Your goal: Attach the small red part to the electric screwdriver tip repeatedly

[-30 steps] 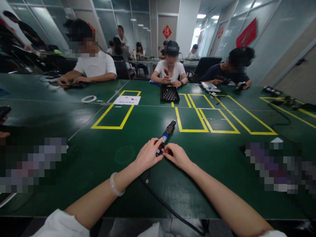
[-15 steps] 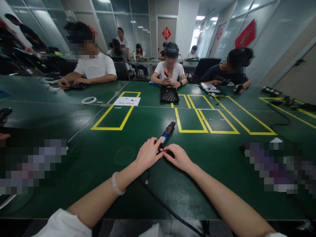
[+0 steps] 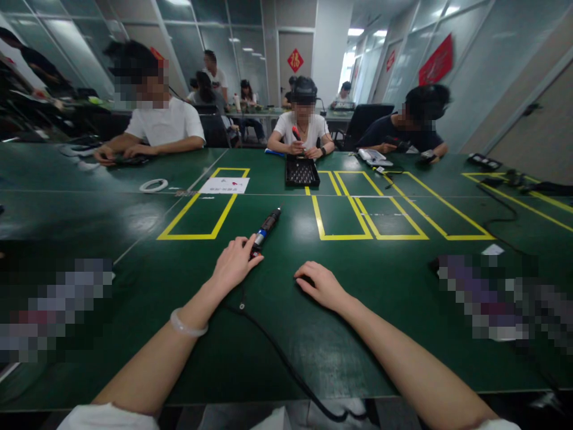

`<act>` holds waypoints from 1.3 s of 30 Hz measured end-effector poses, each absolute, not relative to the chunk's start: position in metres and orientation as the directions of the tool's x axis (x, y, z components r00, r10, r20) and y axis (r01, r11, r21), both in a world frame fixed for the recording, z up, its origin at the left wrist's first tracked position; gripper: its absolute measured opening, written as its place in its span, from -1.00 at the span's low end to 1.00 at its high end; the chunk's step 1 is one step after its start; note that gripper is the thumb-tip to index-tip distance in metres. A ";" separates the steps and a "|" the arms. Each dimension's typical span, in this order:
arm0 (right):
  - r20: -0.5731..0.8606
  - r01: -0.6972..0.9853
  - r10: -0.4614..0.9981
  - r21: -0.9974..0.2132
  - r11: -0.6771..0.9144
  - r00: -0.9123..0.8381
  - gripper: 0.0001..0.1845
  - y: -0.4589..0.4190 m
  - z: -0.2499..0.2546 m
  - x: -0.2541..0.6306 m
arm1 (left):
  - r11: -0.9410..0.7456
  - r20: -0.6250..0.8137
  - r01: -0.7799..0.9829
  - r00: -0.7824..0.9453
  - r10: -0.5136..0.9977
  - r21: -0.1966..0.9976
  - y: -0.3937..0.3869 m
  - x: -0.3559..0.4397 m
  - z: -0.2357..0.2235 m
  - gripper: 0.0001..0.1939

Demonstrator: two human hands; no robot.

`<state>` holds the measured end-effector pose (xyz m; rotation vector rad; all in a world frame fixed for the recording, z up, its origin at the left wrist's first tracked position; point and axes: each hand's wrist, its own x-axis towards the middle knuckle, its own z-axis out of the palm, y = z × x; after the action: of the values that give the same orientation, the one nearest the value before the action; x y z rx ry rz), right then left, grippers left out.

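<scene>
My left hand (image 3: 235,263) is closed around the rear of an electric screwdriver (image 3: 267,225). Its black front and thin bit point away from me, to the upper right, and a blue band shows just past my fingers. A black cord (image 3: 277,348) trails from under that hand toward the table's front edge. My right hand (image 3: 323,285) rests on the green table (image 3: 268,322), to the right of the screwdriver and apart from it. Its fingers are loosely bent, the thumb sits away from them, and nothing shows between.
Yellow tape outlines (image 3: 344,237) mark the tabletop ahead. Across the table a person works over a black tray of small parts (image 3: 302,173). A white ring (image 3: 153,186) and a printed sheet (image 3: 225,185) lie left of it. Blurred-out items (image 3: 486,304) lie at both sides.
My left hand has moved left with the screwdriver, away from my right hand. The right hand has stayed nearly in place and no longer touches the tool.
</scene>
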<state>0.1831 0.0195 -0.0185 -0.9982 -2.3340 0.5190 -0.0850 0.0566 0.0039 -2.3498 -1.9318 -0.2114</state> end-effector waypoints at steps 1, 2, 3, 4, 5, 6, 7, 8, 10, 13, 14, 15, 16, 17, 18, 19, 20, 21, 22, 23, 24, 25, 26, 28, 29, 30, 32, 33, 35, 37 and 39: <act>0.326 0.539 0.748 -0.536 0.650 -0.579 -0.91 0.020 -0.019 0.184 | -0.159 0.155 0.987 0.156 0.975 0.010 0.062 -0.096 0.004 -0.36; 0.323 0.540 0.748 -0.536 0.649 -0.579 -0.91 0.020 -0.019 0.184 | -0.125 0.146 0.992 0.123 0.982 0.002 0.067 -0.107 0.003 -0.36; 0.322 0.541 0.749 -0.535 0.649 -0.579 -0.91 0.020 -0.019 0.184 | -0.090 0.137 0.996 0.090 0.987 -0.004 0.072 -0.118 0.003 -0.35; 0.321 0.543 0.749 -0.534 0.648 -0.580 -0.91 0.020 -0.018 0.185 | -0.054 0.129 0.999 0.055 0.990 -0.009 0.077 -0.130 0.002 -0.34; 0.320 0.543 0.749 -0.533 0.649 -0.580 -0.91 0.020 -0.018 0.185 | -0.019 0.121 1.000 0.020 0.992 -0.010 0.081 -0.142 0.001 -0.34; 0.320 0.544 0.748 -0.532 0.649 -0.581 -0.91 0.020 -0.018 0.185 | 0.014 0.114 1.000 -0.013 0.993 -0.009 0.085 -0.153 0.001 -0.33; 0.320 0.544 0.747 -0.530 0.651 -0.582 -0.91 0.020 -0.017 0.186 | 0.045 0.107 0.999 -0.044 0.993 -0.006 0.088 -0.165 0.001 -0.32; 0.320 0.545 0.747 -0.527 0.652 -0.583 -0.91 0.019 -0.017 0.186 | 0.074 0.103 0.997 -0.074 0.992 0.000 0.090 -0.176 0.001 -0.31; 0.321 0.548 0.746 -0.522 0.653 -0.583 -0.91 0.019 -0.017 0.186 | 0.125 0.096 0.992 -0.125 0.987 0.014 0.093 -0.196 0.001 -0.29; 0.320 0.550 0.744 -0.517 0.656 -0.587 -0.91 0.019 -0.017 0.186 | 0.196 0.098 0.980 -0.198 0.975 0.026 0.093 -0.219 0.003 -0.27; 0.318 0.550 0.744 -0.516 0.656 -0.588 -0.92 0.019 -0.017 0.186 | 0.217 0.102 0.976 -0.219 0.970 0.025 0.092 -0.224 0.004 -0.28; 0.317 0.551 0.743 -0.516 0.656 -0.589 -0.92 0.019 -0.017 0.186 | 0.238 0.110 0.971 -0.238 0.965 0.021 0.091 -0.227 0.005 -0.29; 0.315 0.552 0.744 -0.515 0.656 -0.590 -0.92 0.018 -0.016 0.186 | 0.254 0.124 0.967 -0.254 0.959 0.014 0.090 -0.229 0.005 -0.30; 0.314 0.553 0.744 -0.514 0.656 -0.590 -0.92 0.018 -0.016 0.185 | 0.264 0.147 0.964 -0.262 0.954 0.006 0.088 -0.230 0.006 -0.32; 0.313 0.555 0.744 -0.512 0.656 -0.590 -0.92 0.018 -0.015 0.185 | 0.266 0.178 0.964 -0.262 0.949 -0.002 0.086 -0.229 0.006 -0.34; 0.313 0.555 0.743 -0.511 0.656 -0.591 -0.92 0.018 -0.015 0.185 | 0.260 0.215 0.966 -0.252 0.943 -0.007 0.084 -0.227 0.006 -0.37; 0.312 0.555 0.742 -0.509 0.657 -0.593 -0.92 0.018 -0.014 0.185 | 0.247 0.252 0.969 -0.237 0.938 -0.008 0.082 -0.225 0.006 -0.40; 0.313 0.555 0.741 -0.508 0.659 -0.594 -0.92 0.018 -0.014 0.185 | 0.236 0.283 0.972 -0.225 0.932 -0.005 0.081 -0.222 0.007 -0.43; 0.312 0.554 0.740 -0.507 0.660 -0.595 -0.92 0.018 -0.014 0.184 | 0.231 0.302 0.973 -0.220 0.927 0.000 0.080 -0.219 0.007 -0.45; 0.312 0.554 0.740 -0.506 0.661 -0.596 -0.92 0.018 -0.014 0.184 | 0.234 0.309 0.972 -0.224 0.924 0.006 0.080 -0.217 0.007 -0.48; 0.312 0.555 0.739 -0.505 0.662 -0.597 -0.92 0.018 -0.015 0.184 | 0.240 0.305 0.971 -0.231 0.924 0.008 0.080 -0.215 0.007 -0.52; 0.312 0.556 0.739 -0.503 0.662 -0.597 -0.92 0.018 -0.015 0.184 | 0.247 0.296 0.969 -0.237 0.925 0.006 0.080 -0.213 0.007 -0.55; 0.311 0.557 0.739 -0.502 0.662 -0.598 -0.92 0.018 -0.016 0.184 | 0.252 0.288 0.968 -0.241 0.927 -0.002 0.081 -0.212 0.007 -0.59; 0.309 0.556 0.738 -0.501 0.663 -0.600 -0.92 0.019 -0.017 0.184 | 0.253 0.281 0.967 -0.237 0.930 -0.022 0.081 -0.212 0.007 -0.64; 0.309 0.555 0.737 -0.502 0.663 -0.602 -0.92 0.019 -0.017 0.184 | 0.253 0.282 0.967 -0.235 0.930 -0.030 0.081 -0.212 0.006 -0.65; 0.308 0.554 0.736 -0.502 0.664 -0.603 -0.92 0.019 -0.017 0.184 | 0.256 0.286 0.966 -0.236 0.929 -0.035 0.080 -0.212 0.006 -0.66; 0.310 0.553 0.735 -0.501 0.665 -0.603 -0.92 0.019 -0.017 0.184 | 0.264 0.298 0.963 -0.240 0.924 -0.044 0.079 -0.212 0.007 -0.66; 0.311 0.554 0.736 -0.501 0.665 -0.602 -0.92 0.019 -0.018 0.184 | 0.266 0.309 0.963 -0.239 0.921 -0.048 0.078 -0.211 0.008 -0.66; 0.309 0.556 0.737 -0.501 0.663 -0.601 -0.92 0.019 -0.017 0.184 | 0.264 0.335 0.963 -0.235 0.912 -0.045 0.077 -0.206 0.010 -0.63; 0.305 0.557 0.738 -0.502 0.661 -0.601 -0.91 0.019 -0.017 0.183 | 0.247 0.346 0.969 -0.229 0.910 -0.009 0.076 -0.197 0.013 -0.61; 0.305 0.557 0.738 -0.502 0.662 -0.602 -0.91 0.018 -0.016 0.182 | 0.181 0.320 0.979 -0.202 0.926 0.093 0.076 -0.182 0.016 -0.61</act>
<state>0.1817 0.0182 -0.0161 -1.0055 -2.3861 0.4924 -0.1817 0.0757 0.0159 -1.8507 -2.2597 -0.4124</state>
